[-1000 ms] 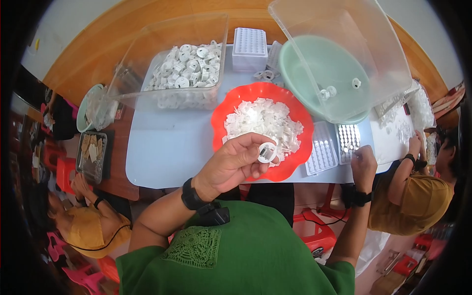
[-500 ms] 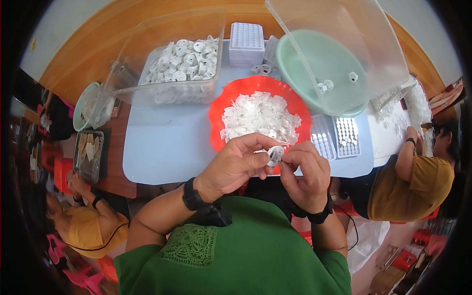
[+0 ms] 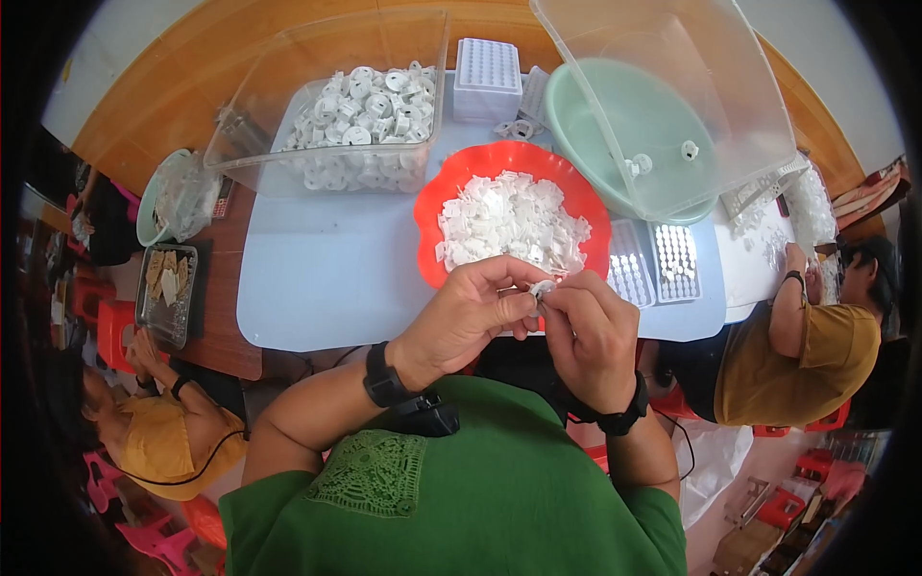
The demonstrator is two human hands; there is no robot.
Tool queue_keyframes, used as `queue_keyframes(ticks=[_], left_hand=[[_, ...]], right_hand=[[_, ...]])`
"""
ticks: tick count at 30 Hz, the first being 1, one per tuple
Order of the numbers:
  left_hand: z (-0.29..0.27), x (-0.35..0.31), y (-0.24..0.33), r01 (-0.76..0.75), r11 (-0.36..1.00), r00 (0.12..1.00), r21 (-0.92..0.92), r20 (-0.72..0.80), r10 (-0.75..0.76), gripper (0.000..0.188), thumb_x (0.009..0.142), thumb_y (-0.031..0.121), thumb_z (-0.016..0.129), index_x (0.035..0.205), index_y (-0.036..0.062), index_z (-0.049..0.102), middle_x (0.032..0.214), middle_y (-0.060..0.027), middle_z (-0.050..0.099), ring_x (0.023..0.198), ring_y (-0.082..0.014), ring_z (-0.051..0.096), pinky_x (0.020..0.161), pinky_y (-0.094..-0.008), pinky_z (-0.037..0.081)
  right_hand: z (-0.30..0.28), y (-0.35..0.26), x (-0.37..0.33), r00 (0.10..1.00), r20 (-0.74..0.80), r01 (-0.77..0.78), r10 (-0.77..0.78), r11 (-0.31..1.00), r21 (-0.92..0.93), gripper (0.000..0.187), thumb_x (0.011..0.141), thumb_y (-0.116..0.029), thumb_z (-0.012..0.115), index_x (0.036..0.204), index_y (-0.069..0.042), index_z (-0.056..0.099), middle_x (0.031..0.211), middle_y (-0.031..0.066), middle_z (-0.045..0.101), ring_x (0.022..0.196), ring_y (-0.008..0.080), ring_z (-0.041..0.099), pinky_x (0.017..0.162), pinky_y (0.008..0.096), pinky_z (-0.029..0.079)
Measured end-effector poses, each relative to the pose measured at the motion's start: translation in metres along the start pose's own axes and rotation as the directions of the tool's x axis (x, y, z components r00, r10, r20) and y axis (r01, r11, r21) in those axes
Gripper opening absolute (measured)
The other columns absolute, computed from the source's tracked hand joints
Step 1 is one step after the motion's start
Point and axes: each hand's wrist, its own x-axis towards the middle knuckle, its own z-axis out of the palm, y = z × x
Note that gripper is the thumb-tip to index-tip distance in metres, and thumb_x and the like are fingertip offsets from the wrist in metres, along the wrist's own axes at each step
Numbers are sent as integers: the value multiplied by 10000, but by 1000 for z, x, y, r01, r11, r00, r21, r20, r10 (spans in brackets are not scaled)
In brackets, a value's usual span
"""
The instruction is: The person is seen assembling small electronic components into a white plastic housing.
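Over the table's front edge, my left hand pinches a small round white plastic part between thumb and fingers. My right hand is closed, its thumb and fingertips pressed against the right side of that same part. Whether a smaller piece sits between those fingertips is hidden. Just beyond both hands stands a red scalloped bowl, heaped with small flat white plastic pieces.
A clear bin of round white parts stands back left. Stacked white trays are behind the bowl. A clear lid leans over a green basin. A tray of small metal discs lies right. Co-workers sit at both sides.
The round part has tipped from showing its face to nearly edge-on, and my right fingers have closed over more of it. My view has shifted slightly.
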Motion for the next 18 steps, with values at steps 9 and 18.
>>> queue_keyframes(ticks=[9, 18], left_hand=[[2, 5, -3, 41, 999, 999, 30, -35, -40, 235, 916, 78, 602, 1140, 10, 589, 931, -41, 634, 754, -86, 607, 699, -222, 519], [-13, 2, 4, -9, 999, 998, 54, -59, 12, 311, 913, 38, 565, 1218, -16, 528, 1004, -75, 612, 800, -134, 637, 690, -237, 525]], right_hand=[[-11, 2, -4, 840, 163, -539, 517, 763, 358, 124, 778, 20, 690, 790, -2, 568, 682, 59, 591, 595, 111, 579, 505, 253, 430], [-78, 88, -41, 734, 11, -672, 679, 724, 154, 60, 809, -7, 649, 798, 42, 616, 666, 52, 589, 633, 96, 545, 575, 261, 443]])
